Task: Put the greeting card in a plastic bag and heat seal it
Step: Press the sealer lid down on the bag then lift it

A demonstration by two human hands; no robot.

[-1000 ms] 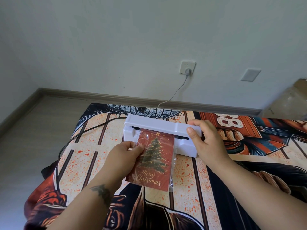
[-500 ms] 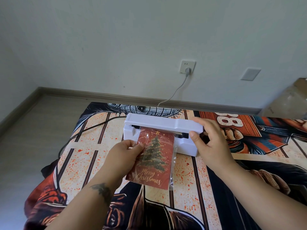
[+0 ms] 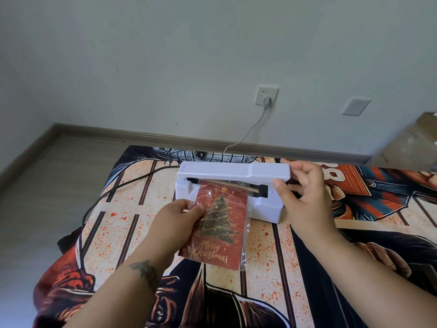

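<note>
bagged card (image 3: 218, 223) in left hand (image 3: 176, 222)'s pinch

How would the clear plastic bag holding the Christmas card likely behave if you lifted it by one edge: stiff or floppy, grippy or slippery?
The plastic bag alone looks thin and crinkly, so probably floppy; the flat greeting card inside likely keeps it fairly stiff. Its glossy film may be slippery, which may be why the left hand pinches its edge.
</note>
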